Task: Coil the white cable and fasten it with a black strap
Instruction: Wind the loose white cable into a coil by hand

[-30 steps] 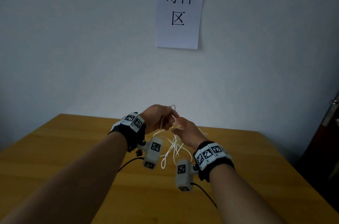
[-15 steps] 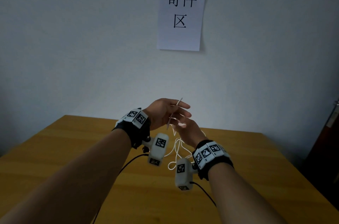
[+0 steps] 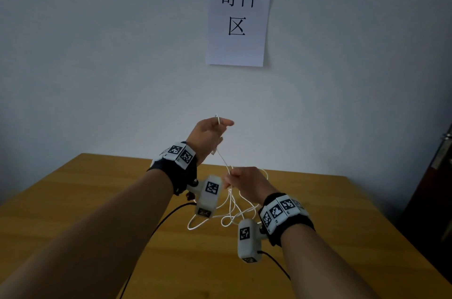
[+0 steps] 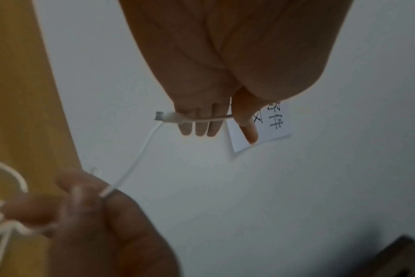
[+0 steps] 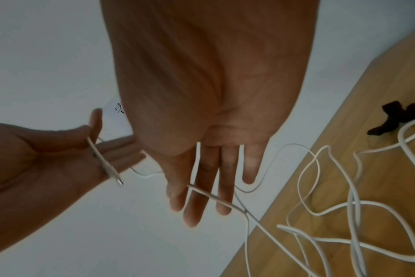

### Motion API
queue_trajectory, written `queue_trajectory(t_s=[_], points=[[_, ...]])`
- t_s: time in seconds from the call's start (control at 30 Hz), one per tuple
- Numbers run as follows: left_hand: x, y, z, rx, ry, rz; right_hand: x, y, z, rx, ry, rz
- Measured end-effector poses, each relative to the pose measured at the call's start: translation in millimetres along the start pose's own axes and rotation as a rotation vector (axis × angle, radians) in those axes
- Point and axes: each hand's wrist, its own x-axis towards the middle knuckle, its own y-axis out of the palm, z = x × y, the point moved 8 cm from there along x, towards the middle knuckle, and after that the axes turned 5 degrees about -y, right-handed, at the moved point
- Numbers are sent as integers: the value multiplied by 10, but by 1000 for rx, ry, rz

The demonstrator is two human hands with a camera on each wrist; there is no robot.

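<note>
The thin white cable runs taut between my two hands, and its loose loops hang down onto the wooden table. My left hand is raised, with its fingers nearly straight. Its thumb pins the connector end across the fingers. Lower and nearer, my right hand pinches the cable between thumb and fingers. The black strap lies on the table beside the tangled loops. It shows only in the right wrist view.
A white paper sign with black characters hangs on the wall behind the table. A dark door or cabinet stands at the right edge. Black camera leads trail from both wrists over the tabletop.
My hands have parted. The left hand has risen with the connector end and the right has dropped lower, which draws a stretch of cable taut between them.
</note>
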Motion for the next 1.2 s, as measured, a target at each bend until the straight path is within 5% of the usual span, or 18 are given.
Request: queue_trajectory(t_s=[0.3, 0.6, 0.73, 0.9, 1.03, 1.2], points=[[-15, -91, 100, 509, 81, -105, -68, 32, 39, 325, 7, 25], [-193, 160, 374, 707, -210, 163, -18, -218, 147, 263, -5, -114], [-226, 148, 413, 784, -275, 133, -25, -361, 77, 311, 6, -230], [-185, 91, 363, 939, -231, 98, -59, -309, -26, 352, 75, -160], [-73, -35, 439, 761, -280, 27, -95, -228, -171, 391, 126, -60], [-146, -63, 580, 641, -470, 97, -109, -324, -346, 287, 172, -184]])
